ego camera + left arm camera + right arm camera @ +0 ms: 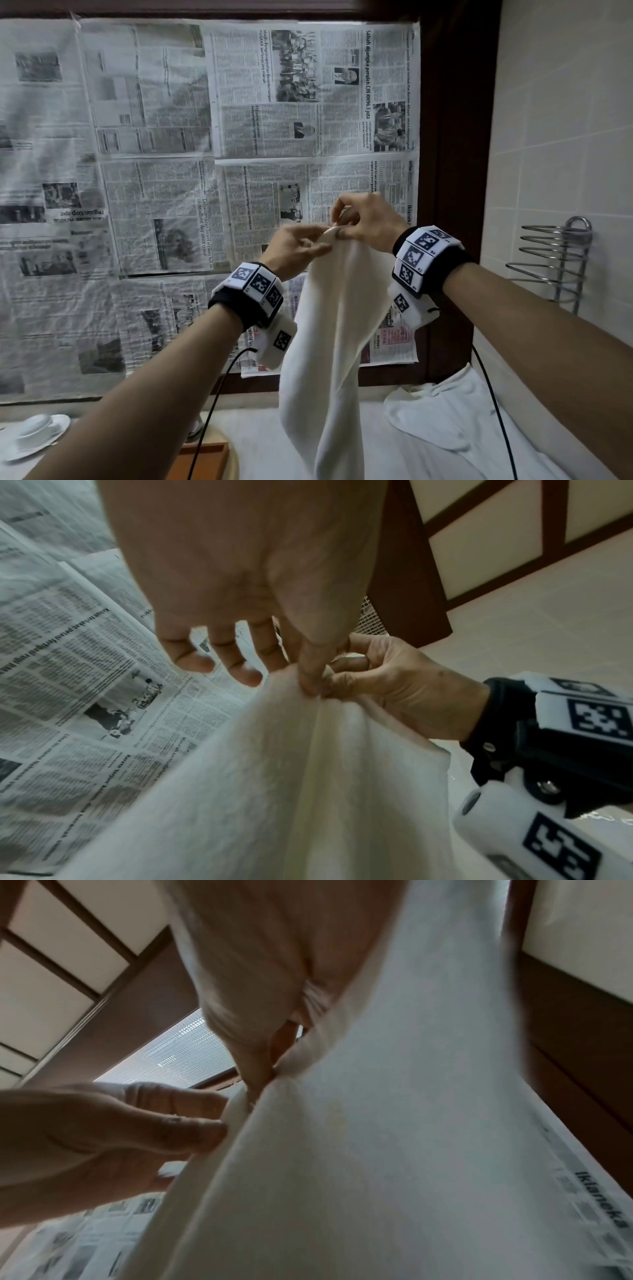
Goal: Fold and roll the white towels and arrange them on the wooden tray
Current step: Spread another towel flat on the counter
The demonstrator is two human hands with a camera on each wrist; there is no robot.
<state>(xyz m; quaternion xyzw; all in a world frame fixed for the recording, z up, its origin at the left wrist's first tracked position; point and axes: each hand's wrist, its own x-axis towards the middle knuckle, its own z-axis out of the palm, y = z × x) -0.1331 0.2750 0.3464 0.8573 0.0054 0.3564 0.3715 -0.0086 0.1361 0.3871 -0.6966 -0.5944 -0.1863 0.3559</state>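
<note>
Head view, looking forward over my two raised forearms: both of my hands meet at chest height and hold up one white towel (329, 329), which hangs down in long folds toward the pale counter (260, 445). My left hand (294, 245) pinches the towel's top edge between thumb and fingertips; my right hand (364, 219) pinches the same edge right beside it, so the two hands touch or nearly touch. A second white towel (455, 421) lies crumpled on the counter at the right. At the bottom edge, a corner of the wooden tray (205, 459) shows, well below the hanging towel. A white cup and saucer (34, 435) sit at the far left, and a chrome wire rack (558, 260) is mounted on the tiled wall. Newspaper sheets (154, 154) cover the window behind.

Left wrist view adds what the head view hides: the thumb presses the cloth at the gather while three fingers (240, 666) spread free. Right wrist view looks up from below; it is blurred, so I can only say the thumb appears closed on the towel's bunched top.
</note>
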